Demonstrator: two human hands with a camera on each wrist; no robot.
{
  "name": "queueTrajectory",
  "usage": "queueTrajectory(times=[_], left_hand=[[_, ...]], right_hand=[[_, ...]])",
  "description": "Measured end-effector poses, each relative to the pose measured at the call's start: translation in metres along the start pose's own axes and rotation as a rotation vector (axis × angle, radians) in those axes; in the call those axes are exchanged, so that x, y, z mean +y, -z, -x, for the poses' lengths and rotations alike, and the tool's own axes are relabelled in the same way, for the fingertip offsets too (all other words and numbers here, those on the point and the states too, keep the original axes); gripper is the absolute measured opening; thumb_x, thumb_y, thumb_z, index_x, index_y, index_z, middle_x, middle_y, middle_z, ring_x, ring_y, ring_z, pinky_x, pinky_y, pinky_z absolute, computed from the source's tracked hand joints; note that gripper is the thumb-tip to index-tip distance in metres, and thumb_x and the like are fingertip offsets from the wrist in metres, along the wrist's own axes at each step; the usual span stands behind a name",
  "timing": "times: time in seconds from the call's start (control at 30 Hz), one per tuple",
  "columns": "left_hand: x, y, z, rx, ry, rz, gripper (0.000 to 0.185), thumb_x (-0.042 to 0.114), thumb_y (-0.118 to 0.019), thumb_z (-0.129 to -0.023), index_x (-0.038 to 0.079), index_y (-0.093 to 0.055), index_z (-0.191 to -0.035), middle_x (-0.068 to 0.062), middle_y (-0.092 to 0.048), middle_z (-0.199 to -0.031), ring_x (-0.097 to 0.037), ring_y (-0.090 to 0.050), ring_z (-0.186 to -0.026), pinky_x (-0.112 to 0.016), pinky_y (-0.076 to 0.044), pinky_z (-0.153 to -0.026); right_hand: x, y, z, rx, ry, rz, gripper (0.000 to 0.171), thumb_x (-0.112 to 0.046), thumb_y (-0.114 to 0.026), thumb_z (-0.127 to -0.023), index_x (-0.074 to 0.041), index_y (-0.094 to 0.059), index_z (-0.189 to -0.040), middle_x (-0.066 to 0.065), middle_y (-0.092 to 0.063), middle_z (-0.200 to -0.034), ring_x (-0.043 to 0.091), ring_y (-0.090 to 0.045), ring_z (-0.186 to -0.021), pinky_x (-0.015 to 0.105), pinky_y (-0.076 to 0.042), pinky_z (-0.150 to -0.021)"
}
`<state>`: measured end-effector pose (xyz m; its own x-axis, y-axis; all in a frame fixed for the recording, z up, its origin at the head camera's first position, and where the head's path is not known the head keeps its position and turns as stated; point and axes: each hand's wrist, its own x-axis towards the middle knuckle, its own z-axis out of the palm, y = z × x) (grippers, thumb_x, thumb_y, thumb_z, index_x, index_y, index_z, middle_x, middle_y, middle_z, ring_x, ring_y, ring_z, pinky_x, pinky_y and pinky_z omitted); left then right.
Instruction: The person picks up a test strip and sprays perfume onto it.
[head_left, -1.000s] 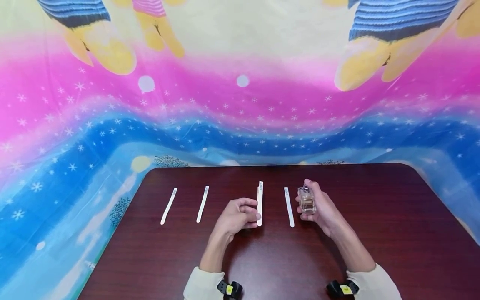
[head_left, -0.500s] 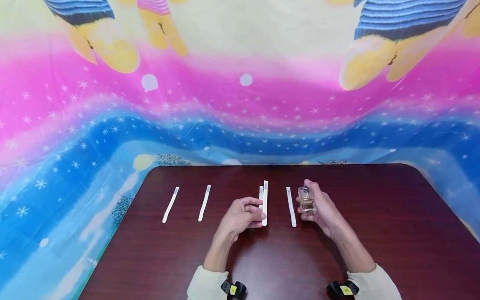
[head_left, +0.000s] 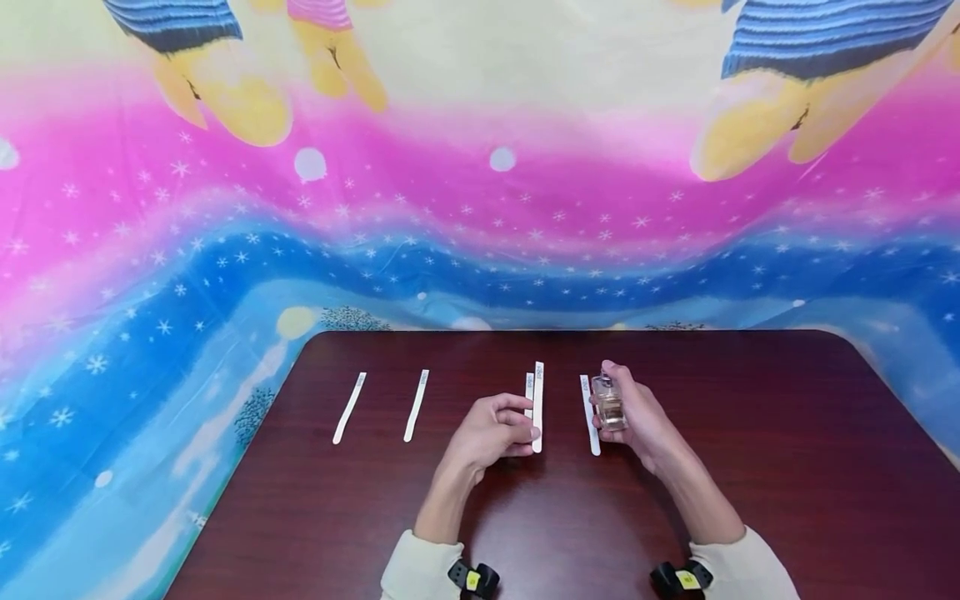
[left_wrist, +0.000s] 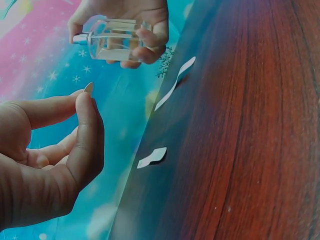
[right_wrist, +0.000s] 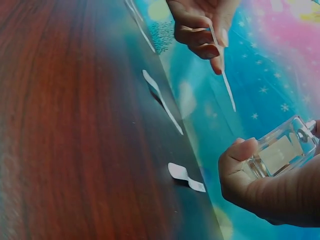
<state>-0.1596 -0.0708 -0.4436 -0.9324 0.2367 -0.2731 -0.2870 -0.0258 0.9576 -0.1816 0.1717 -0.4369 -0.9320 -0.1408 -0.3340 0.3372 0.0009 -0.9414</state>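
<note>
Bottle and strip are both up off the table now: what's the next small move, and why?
Probably bring the bottle nozzle round to face the strip and close the gap. The left hand pinches the strip upright by its lower end; the right hand grips the bottle beside it, apart. Another strip lies on the table between them.

Strips (head_left: 415, 405) on table (head_left: 750, 467) (bottle (head_left: 608, 402) rightmost)
</note>
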Motion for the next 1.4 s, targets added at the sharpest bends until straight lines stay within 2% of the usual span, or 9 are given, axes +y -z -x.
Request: queueTrajectory(times=[0.43,0.63,0.93,1.13,1.4], left_hand=[[0.001,-0.003,-0.002,-0.018,-0.004,0.007,0.046,-0.011,-0.072,-0.092,-0.008,-0.061,-0.137,-0.002,-0.068,-0.085,-0.010,-0.070,-0.071,-0.027,-0.067,-0.071],[0.001,-0.005,-0.003,-0.017,-0.007,0.017,0.044,-0.010,-0.072,-0.093,-0.007,-0.063,-0.136,0.000,-0.067,-0.084,-0.010,-0.070,-0.073,-0.028,-0.067,-0.072],[-0.001,-0.009,-0.003,-0.025,-0.008,0.012,0.043,-0.010,-0.072,-0.093,-0.007,-0.063,-0.135,-0.001,-0.067,-0.086,-0.010,-0.071,-0.074,-0.030,-0.068,-0.074],[-0.001,-0.010,-0.003,-0.029,0.002,0.003,0.042,-0.010,-0.072,-0.094,-0.007,-0.063,-0.135,-0.002,-0.067,-0.088,-0.011,-0.070,-0.073,-0.028,-0.068,-0.072],[-0.004,-0.010,-0.003,-0.022,0.004,0.002,0.040,-0.011,-0.072,-0.093,-0.006,-0.064,-0.132,-0.004,-0.067,-0.089,-0.011,-0.070,-0.073,-0.028,-0.067,-0.070]], right_hand=[[-0.001,-0.005,-0.009,0.021,0.002,-0.018,0.064,-0.065,-0.040,-0.109,-0.004,-0.058,-0.112,0.001,-0.061,-0.093,0.016,-0.059,-0.074,0.026,-0.054,-0.064],[-0.002,-0.008,-0.012,0.017,0.007,-0.015,0.065,-0.065,-0.040,-0.109,-0.002,-0.056,-0.118,0.003,-0.060,-0.101,0.016,-0.059,-0.076,0.025,-0.054,-0.064],[-0.001,-0.013,-0.017,0.059,0.013,0.010,0.061,-0.062,-0.043,-0.109,-0.003,-0.053,-0.121,-0.001,-0.059,-0.091,0.013,-0.058,-0.070,0.024,-0.054,-0.058],[-0.001,-0.016,-0.019,0.084,0.004,0.068,0.061,-0.060,-0.046,-0.109,-0.001,-0.052,-0.126,-0.001,-0.057,-0.082,0.014,-0.056,-0.070,0.021,-0.052,-0.056],[-0.001,-0.016,-0.018,0.072,0.014,0.083,0.065,-0.060,-0.046,-0.109,0.001,-0.050,-0.131,-0.001,-0.056,-0.081,0.013,-0.056,-0.071,0.020,-0.051,-0.056]])
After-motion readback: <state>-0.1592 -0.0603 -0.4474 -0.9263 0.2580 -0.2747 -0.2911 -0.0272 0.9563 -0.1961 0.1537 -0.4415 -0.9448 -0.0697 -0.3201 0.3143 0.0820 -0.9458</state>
